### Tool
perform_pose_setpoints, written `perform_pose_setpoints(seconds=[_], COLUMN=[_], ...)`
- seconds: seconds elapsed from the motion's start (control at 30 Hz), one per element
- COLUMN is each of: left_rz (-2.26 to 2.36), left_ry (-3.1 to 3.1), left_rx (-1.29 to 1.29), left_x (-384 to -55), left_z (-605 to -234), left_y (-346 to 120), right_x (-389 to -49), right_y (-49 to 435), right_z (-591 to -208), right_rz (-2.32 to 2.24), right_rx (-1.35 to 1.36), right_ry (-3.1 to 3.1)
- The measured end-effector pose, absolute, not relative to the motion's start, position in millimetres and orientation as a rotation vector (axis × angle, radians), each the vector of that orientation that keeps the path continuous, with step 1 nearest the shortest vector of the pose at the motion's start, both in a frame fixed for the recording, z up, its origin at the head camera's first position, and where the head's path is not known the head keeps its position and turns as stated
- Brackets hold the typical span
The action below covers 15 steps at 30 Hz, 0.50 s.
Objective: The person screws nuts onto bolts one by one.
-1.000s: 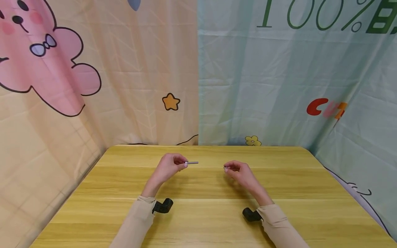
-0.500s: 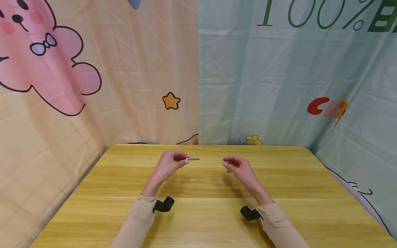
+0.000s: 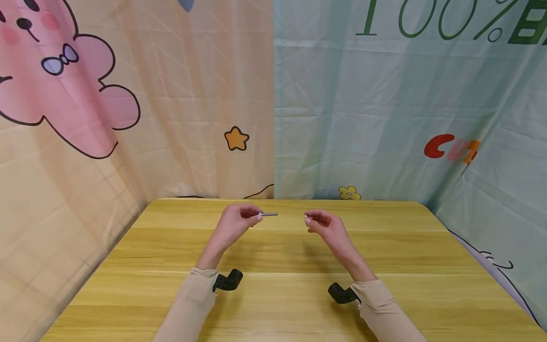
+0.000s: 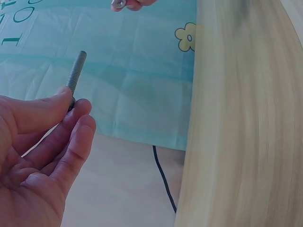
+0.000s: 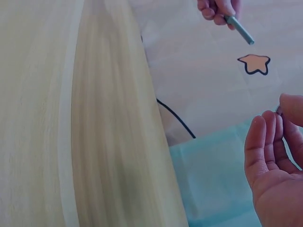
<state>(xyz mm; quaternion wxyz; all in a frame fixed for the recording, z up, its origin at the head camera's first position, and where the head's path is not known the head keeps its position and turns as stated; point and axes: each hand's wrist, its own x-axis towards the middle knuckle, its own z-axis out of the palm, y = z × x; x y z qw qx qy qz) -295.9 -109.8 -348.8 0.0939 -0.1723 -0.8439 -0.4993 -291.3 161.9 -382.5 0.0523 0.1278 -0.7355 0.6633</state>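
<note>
My left hand (image 3: 235, 225) pinches a grey metal bolt (image 3: 269, 214) near its head, between thumb and fingertips. Its threaded shank points right, toward the other hand; the left wrist view shows the thread (image 4: 77, 73) plainly, with the head mostly hidden by the fingers. Across a short gap, my right hand (image 3: 328, 227) holds a small metal nut (image 4: 119, 4) at the tips of thumb and index finger. Only an edge of the nut (image 5: 279, 110) shows in the right wrist view. Both hands are raised over the table, bolt and nut at about the same height and apart.
The wooden table (image 3: 273, 299) spreads beneath both arms, its far edge close to a printed curtain (image 3: 325, 118). Black wrist cameras (image 3: 228, 280) are strapped at both sleeves. A dark cord (image 4: 163, 177) hangs beyond the table edge.
Both hands have risen a little and drawn slightly closer together, narrowing the gap between bolt and nut. Each keeps its pinch.
</note>
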Motion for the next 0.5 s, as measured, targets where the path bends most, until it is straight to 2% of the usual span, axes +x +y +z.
perform_pose_setpoints(seconds=[0.5], left_rz=[-1.477], left_ry=[-2.488], left_rx=[-0.509], left_x=[-292.6], left_z=[-341.3], left_y=[-103.2], right_x=[-286.3], right_y=[156.2], right_z=[-373.0], right_rz=[2.149], right_rx=[0.391], right_ry=[-2.14])
